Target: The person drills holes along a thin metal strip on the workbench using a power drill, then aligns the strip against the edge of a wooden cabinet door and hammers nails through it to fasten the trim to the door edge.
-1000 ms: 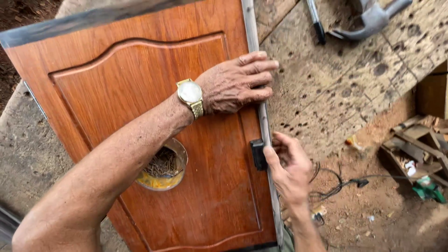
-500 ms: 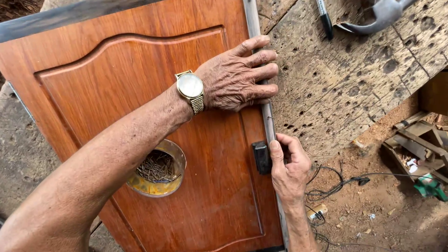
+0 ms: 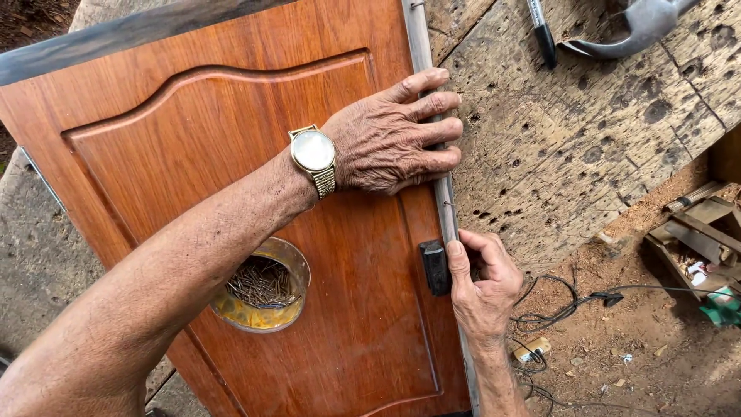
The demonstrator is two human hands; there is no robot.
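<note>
Head view: wooden door panel (image 3: pixel 231 177) flat on bench (image 3: pixel 571 147), grey edge strip (image 3: pixel 445 202) along its right-hand edge. Left hand (image 3: pixel 394 139) spread flat, palm pressing panel, fingertips over strip; nothing enclosed. Right hand (image 3: pixel 482 289) below it on same edge, grip narrow, thumb against small black block (image 3: pixel 434 267); whether a nail is pinched cannot be told. Panel judged rigid, fairly heavy, glossy and slippery: hold by edges. Strip thin, likely flexible. Tin of nails (image 3: pixel 262 284) on panel, left of block.
</note>
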